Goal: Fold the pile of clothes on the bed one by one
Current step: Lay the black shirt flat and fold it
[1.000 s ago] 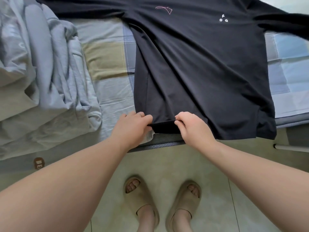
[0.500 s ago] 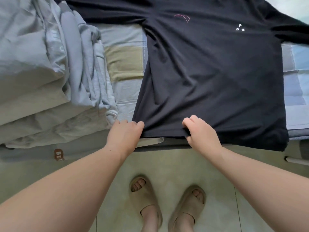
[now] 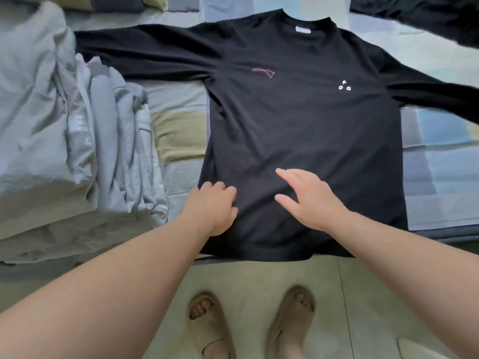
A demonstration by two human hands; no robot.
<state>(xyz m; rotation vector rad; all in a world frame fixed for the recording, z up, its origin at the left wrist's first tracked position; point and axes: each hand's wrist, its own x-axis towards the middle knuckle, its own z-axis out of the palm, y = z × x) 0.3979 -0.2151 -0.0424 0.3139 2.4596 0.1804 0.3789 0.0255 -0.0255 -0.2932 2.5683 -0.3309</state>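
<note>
A black long-sleeved shirt point(image 3: 298, 130) lies spread flat on the bed, front up, sleeves stretched out to both sides, hem at the bed's near edge. My left hand point(image 3: 212, 206) rests on the shirt's lower left part, fingers loosely bent, holding nothing. My right hand point(image 3: 311, 200) lies over the lower middle of the shirt with fingers straight and spread. A pile of grey clothes point(image 3: 64, 141) is heaped on the left of the bed.
The bed has a patchwork sheet point(image 3: 178, 136) in blue, grey and olive. Another dark garment point(image 3: 427, 16) lies at the far right. Below the bed edge is a tiled floor point(image 3: 363, 294) with my feet in beige sandals point(image 3: 210, 330).
Both hands let go of the shirt's hem and moved up onto its lower body. The view tilted up, showing the whole shirt with collar and sleeves.
</note>
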